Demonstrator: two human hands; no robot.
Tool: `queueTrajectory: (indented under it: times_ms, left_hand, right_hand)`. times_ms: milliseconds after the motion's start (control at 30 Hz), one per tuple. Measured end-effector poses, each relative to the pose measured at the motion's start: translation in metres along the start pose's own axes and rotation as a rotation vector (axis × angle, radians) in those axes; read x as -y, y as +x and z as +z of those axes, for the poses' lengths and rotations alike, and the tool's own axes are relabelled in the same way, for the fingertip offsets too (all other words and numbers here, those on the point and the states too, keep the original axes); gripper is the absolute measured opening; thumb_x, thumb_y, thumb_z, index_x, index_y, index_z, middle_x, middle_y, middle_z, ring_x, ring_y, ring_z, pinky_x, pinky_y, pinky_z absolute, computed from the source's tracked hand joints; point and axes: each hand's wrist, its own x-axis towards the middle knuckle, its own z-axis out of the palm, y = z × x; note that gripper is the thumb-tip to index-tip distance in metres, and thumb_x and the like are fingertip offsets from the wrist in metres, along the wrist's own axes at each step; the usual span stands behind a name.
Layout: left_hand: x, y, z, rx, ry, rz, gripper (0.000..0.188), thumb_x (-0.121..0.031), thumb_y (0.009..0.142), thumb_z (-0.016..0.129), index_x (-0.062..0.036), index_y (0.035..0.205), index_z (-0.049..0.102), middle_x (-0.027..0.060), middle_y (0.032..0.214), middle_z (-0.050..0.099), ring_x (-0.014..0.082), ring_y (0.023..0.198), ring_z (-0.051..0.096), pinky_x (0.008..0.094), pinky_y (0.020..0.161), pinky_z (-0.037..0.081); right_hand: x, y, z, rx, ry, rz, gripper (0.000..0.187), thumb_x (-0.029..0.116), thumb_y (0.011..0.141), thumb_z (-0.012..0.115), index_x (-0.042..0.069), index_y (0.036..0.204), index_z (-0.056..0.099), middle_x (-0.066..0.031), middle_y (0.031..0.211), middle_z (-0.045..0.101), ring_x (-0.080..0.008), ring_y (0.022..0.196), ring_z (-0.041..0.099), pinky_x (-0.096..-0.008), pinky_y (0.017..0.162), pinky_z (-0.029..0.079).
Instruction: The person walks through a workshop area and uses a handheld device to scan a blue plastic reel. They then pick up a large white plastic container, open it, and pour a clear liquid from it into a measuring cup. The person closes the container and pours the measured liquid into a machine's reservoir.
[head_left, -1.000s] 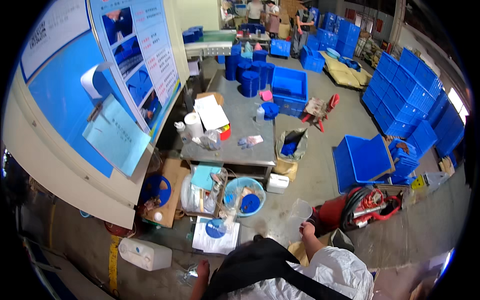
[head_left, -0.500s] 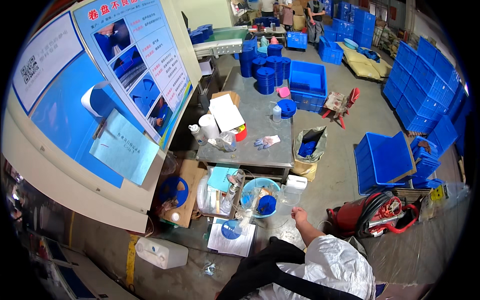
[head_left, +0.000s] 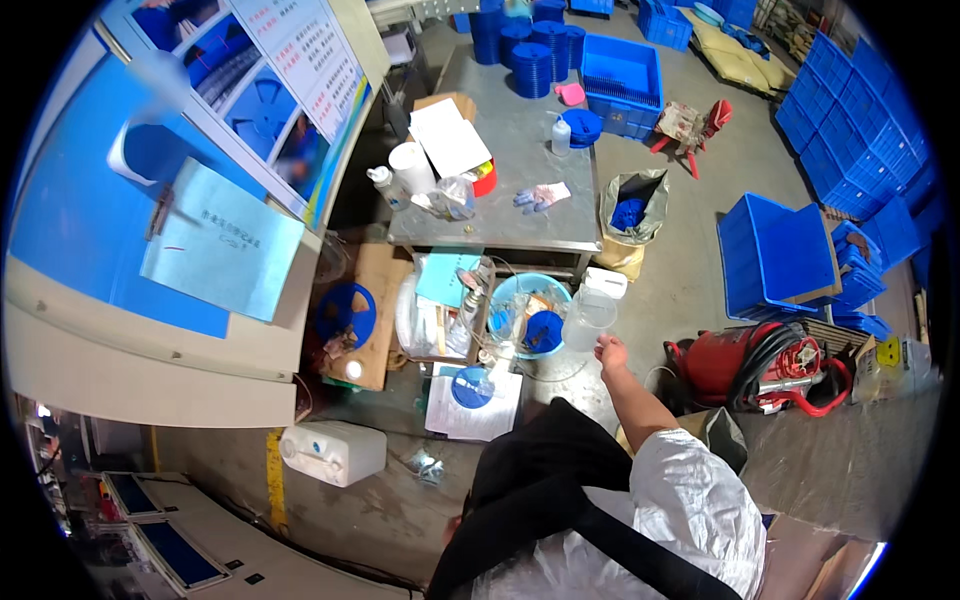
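My right hand (head_left: 612,353) is stretched forward with its fingers closed at the near edge of a clear plastic jug (head_left: 590,316). A white plastic canister (head_left: 606,283) stands just behind the jug. To its left is a light blue basin (head_left: 562,290) holding a dark blue reel (head_left: 543,331) and other items. Left of the basin, a blue disc (head_left: 472,387) and a clear bottle lie on white sheets (head_left: 450,415). Only a sliver of skin shows of my left hand (head_left: 453,528) beside my dark clothing; its fingers are hidden.
A metal table (head_left: 500,225) ahead carries bottles, papers, a glove (head_left: 542,197) and stacked blue reels (head_left: 531,70). A red machine with black hose (head_left: 720,370) stands to the right, near blue crates (head_left: 770,260). A white jerrycan (head_left: 333,452) sits on the floor at left.
The view has tilted downward, so the table and basin appear higher. My right hand stays at the clear jug, which sits slightly nearer to me relative to the white canister.
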Motion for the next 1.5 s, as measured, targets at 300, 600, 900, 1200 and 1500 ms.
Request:
queueTrajectory:
  times_ms: [300, 600, 900, 1200, 1500]
  left_hand:
    - [-0.005, 0.002, 0.028, 0.023, 0.02, -0.083, 0.032, -0.028, 0.087, 0.056, -0.0074, 0.111, 0.061, 0.0177, 0.096, 0.067, 0.0352, 0.094, 0.064, 0.0428, 0.077, 0.05]
    - [-0.195, -0.035, 0.096, 0.044, 0.147, -0.512, 0.038, -0.031, 0.08, 0.058, -0.0063, 0.109, 0.06, 0.0226, 0.104, 0.063, 0.0423, 0.104, 0.056, 0.0466, 0.087, 0.045]
    - [-0.284, -0.034, 0.099, 0.112, -0.045, -0.638, 0.039, -0.031, 0.08, 0.059, -0.0061, 0.111, 0.06, 0.0225, 0.109, 0.06, 0.0394, 0.108, 0.055, 0.0461, 0.092, 0.042]
    - [-0.231, -0.045, 0.142, 0.078, 0.019, -0.487, 0.031, -0.021, 0.084, 0.053, -0.0106, 0.114, 0.057, 0.0184, 0.107, 0.06, 0.0367, 0.104, 0.056, 0.0458, 0.089, 0.044]
    - [-0.185, -0.055, 0.12, -0.081, 0.006, -0.478, 0.035, -0.01, 0.078, 0.056, -0.0123, 0.112, 0.061, 0.0159, 0.107, 0.06, 0.0363, 0.1, 0.056, 0.0457, 0.088, 0.044]
  right_hand:
    - [0.006, 0.114, 0.106, 0.215, 0.105, 0.017, 0.01, 0.019, 0.092, 0.058, 0.009, 0.092, 0.06, -0.0013, 0.087, 0.061, -0.0121, 0.074, 0.057, -0.0253, 0.066, 0.048]
    - [0.022, 0.233, 0.302, 0.445, 0.154, -0.01, 0.008, 0.015, 0.092, 0.058, 0.009, 0.093, 0.062, 0.001, 0.085, 0.062, -0.0094, 0.077, 0.055, -0.0231, 0.071, 0.044]
    - [0.012, 0.264, 0.355, 0.345, 0.169, -0.017, 0.01, 0.017, 0.092, 0.06, 0.008, 0.097, 0.061, 0.0015, 0.088, 0.063, -0.0082, 0.078, 0.055, -0.022, 0.074, 0.044]
    - [0.007, 0.32, 0.337, 0.172, -0.26, -0.46, 0.036, 0.022, 0.085, 0.068, 0.005, 0.113, 0.054, -0.0087, 0.102, 0.06, -0.0141, 0.081, 0.057, -0.0279, 0.07, 0.047]
    - [-0.062, 0.228, 0.203, 0.384, -0.276, -0.06, 0.035, 0.016, 0.088, 0.064, 0.006, 0.116, 0.046, -0.0076, 0.103, 0.055, -0.0148, 0.077, 0.057, -0.0259, 0.063, 0.049]
